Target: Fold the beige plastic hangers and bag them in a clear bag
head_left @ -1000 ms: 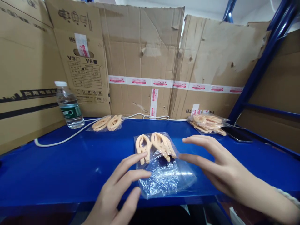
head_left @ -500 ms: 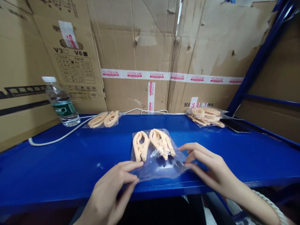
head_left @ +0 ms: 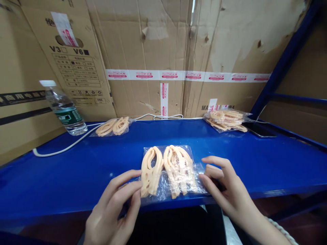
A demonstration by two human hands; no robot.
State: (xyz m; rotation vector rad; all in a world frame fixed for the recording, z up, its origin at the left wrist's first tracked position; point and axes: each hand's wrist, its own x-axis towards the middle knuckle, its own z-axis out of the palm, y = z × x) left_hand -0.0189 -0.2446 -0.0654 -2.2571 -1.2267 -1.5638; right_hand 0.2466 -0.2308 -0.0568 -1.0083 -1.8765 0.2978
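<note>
A clear plastic bag (head_left: 163,183) lies at the front edge of the blue tabletop, with peach folding hangers inside. One folded hanger (head_left: 150,170) is on the left of the bag, and more folded hangers (head_left: 178,166) sit on the right under creased, shiny film. My left hand (head_left: 116,200) pinches the bag's left edge between thumb and fingers, beside the left hanger. On the other side my right hand (head_left: 224,183) has its thumb and curled fingers closed at the bag's right edge, index finger lifted.
A water bottle (head_left: 63,110) leans at the left, near a white cable (head_left: 66,148). Another bag of hangers (head_left: 113,126) lies at the back left. At the back right are a pile of bagged hangers (head_left: 226,119) and a phone (head_left: 259,130). Cardboard (head_left: 150,51) walls the back.
The bag and hangers have come closer to the front edge. Loose film that lay flat in front of the hangers is now gathered over their lower part. Both hands remain at the bag's sides.
</note>
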